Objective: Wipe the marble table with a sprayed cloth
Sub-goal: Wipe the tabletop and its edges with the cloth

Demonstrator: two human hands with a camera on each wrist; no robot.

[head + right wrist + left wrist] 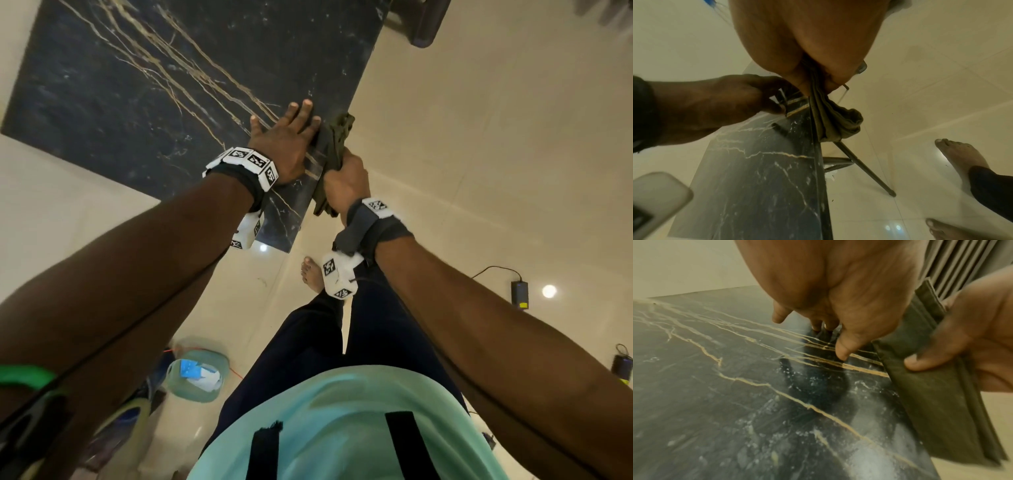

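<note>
The black marble table [137, 102] with gold veins fills the upper left of the head view. My left hand [287, 137] rests flat on it near its right edge, fingers straight [840, 352]. My right hand [346, 178] grips a folded olive-green cloth [334, 147] at that edge. The cloth [931, 394] hangs against the table's side, pinched between my right thumb and fingers. In the right wrist view the cloth [838, 123] bunches below my fist along the table's edge [818, 162].
Thin metal table legs [863, 165] stand on a cream tiled floor. My bare feet [957, 155] are beside the table. A pale green bucket [197, 373] sits on the floor at lower left. A charger with cable [519, 293] lies at right.
</note>
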